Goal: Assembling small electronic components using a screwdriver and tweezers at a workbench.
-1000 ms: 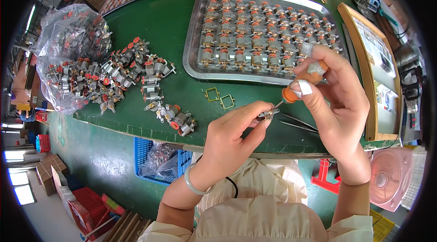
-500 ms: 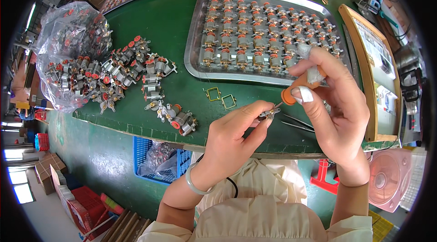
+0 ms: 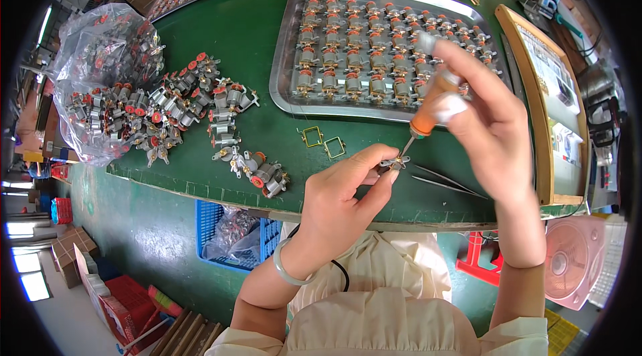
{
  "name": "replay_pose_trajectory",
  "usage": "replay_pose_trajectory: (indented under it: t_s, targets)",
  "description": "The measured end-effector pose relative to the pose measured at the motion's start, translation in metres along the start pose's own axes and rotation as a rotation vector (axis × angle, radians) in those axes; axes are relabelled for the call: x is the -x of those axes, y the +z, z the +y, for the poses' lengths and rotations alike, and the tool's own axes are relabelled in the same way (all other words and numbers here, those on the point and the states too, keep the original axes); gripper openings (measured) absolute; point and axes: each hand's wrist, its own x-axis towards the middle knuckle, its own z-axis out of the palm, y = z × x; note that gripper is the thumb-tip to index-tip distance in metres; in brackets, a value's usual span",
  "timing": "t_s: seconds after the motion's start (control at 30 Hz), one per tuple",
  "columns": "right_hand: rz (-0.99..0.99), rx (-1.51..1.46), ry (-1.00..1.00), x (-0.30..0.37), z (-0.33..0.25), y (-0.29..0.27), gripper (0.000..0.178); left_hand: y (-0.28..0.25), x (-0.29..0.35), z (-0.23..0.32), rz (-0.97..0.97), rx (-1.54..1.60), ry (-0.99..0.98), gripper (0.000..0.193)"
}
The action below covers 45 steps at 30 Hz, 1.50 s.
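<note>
My left hand (image 3: 348,197) pinches a small metal coil part (image 3: 393,163) between thumb and fingers above the table's near edge. My right hand (image 3: 491,125), blurred and with white wraps on some fingertips, grips an orange-handled screwdriver (image 3: 424,119). Its thin shaft slants down and the tip meets the coil part; the exact contact point is too small to make out. Tweezers (image 3: 449,185) lie on the green table just right of the part. Two brass-coloured wire frames (image 3: 336,148) rest beyond my left hand.
A metal tray (image 3: 284,81) carries rows of similar coil parts. On the left, more parts spill from a clear plastic bag (image 3: 73,115). A wooden-framed board (image 3: 545,148) stands at the right, and a blue crate (image 3: 208,229) sits below the table edge.
The screwdriver has tipped more upright, its shaft now showing. My right hand has shifted and blurred, fingers moving on the handle. My left hand still holds the part in nearly the same place.
</note>
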Motion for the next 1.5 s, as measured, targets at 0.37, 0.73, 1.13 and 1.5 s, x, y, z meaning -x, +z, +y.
replay_pose_trajectory:
  t_s: [0.37, 0.73, 1.13, 1.5]
  targets:
    - [-0.022, -0.454, 0.075, 0.001, 0.001, -0.001, 0.035, -0.001, 0.0, 0.0, -0.006, 0.014, -0.045, 0.024]
    - [-0.171, -0.503, 0.133, -0.005, 0.003, -0.011, 0.031, -0.001, 0.001, 0.001, -0.007, 0.022, -0.015, 0.024]
    - [0.351, -0.632, 0.143, 0.014, -0.003, 0.011, 0.018, -0.003, 0.0, 0.006, -0.039, 0.181, -0.046, 0.026]
    - [0.096, -0.858, 0.566, 0.054, -0.006, 0.022, 0.023, -0.006, -0.008, 0.021, -0.103, 0.86, -0.438, 0.029]
